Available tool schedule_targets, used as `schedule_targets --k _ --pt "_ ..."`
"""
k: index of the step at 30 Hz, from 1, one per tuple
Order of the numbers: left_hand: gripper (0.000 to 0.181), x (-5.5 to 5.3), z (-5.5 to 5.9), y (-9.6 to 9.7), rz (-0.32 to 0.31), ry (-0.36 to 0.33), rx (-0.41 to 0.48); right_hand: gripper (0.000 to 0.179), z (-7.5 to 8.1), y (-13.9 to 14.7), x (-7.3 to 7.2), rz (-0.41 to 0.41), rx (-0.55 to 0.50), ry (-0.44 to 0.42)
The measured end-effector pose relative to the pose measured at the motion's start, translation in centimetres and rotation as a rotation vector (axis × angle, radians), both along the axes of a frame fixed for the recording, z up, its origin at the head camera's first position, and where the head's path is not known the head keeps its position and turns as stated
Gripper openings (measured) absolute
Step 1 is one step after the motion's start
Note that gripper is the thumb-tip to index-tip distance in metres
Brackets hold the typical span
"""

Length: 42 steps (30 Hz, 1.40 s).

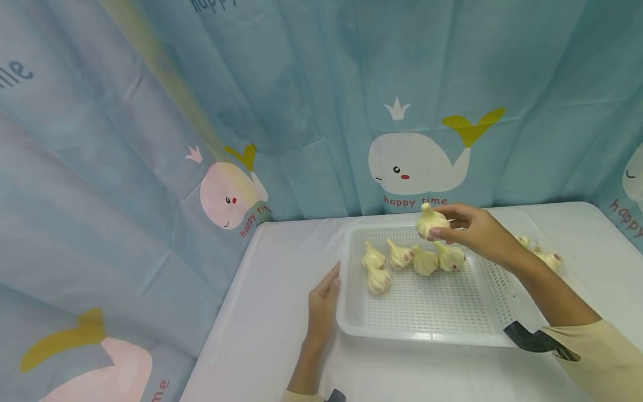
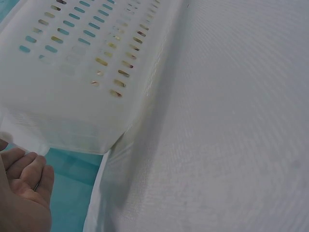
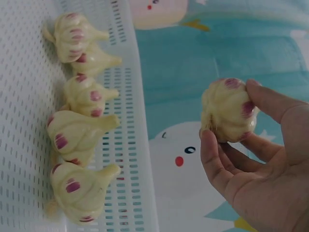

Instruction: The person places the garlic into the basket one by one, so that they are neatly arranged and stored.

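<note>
My right hand (image 1: 469,229) pinches a garlic bulb (image 1: 431,222) between thumb and fingers, above the far rim of a white perforated plastic basket (image 1: 427,336). In the right wrist view the held bulb (image 3: 231,110) shows purple patches, and its stem is not visible. Several more garlic bulbs (image 1: 425,261) lie inside the basket along its far side and far left corner. My left hand (image 1: 322,304) is at the basket's left side, its fingers extended along the rim. In the left wrist view that hand (image 2: 29,188) is partly out of frame, its fingertips by the rim.
To the right of the basket, more garlic bulbs (image 1: 550,260) lie on the white table (image 1: 261,312), partly hidden by my right forearm. A blue curtain (image 1: 311,111) with printed whales hangs behind and left of the table.
</note>
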<state>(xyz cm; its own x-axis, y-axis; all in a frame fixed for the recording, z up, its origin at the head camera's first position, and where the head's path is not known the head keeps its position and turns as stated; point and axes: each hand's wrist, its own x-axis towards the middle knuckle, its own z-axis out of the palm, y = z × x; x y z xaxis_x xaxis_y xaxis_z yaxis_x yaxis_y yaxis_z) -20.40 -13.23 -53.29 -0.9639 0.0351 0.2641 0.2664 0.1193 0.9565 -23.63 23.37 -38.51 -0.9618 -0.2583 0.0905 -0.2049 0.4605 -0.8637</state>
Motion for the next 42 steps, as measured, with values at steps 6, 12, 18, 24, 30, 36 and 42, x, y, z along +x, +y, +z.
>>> schedule_targets --k 6,12,18,24,30,36,42 --pt "0.04 -0.1 -0.2 0.0 0.006 0.007 -0.012 0.063 -0.6 -0.7 -1.2 0.018 0.025 0.0" --pt "0.041 0.0 0.0 0.0 0.0 0.01 -0.011 0.063 -1.6 -1.2 -2.1 0.046 0.053 -0.015" --pt "0.041 0.0 -0.1 0.0 -0.004 0.008 -0.004 0.067 -2.2 -2.0 -2.8 0.075 0.07 -0.039" --pt "0.041 -0.1 -0.2 0.0 0.003 0.013 -0.003 0.065 -2.5 -2.8 -3.3 0.112 0.073 -0.057" --pt "0.04 0.0 -0.2 0.1 0.001 0.008 0.001 0.065 -2.9 -3.4 -3.6 0.14 0.115 -0.101" --pt "0.04 0.0 -0.2 0.0 -0.003 -0.005 0.009 0.065 -3.5 -3.8 -4.0 0.179 0.181 -0.121" --pt "0.04 -0.1 -0.3 0.2 -0.008 -0.007 0.016 0.067 -3.3 -4.5 -4.0 0.209 0.221 -0.169"
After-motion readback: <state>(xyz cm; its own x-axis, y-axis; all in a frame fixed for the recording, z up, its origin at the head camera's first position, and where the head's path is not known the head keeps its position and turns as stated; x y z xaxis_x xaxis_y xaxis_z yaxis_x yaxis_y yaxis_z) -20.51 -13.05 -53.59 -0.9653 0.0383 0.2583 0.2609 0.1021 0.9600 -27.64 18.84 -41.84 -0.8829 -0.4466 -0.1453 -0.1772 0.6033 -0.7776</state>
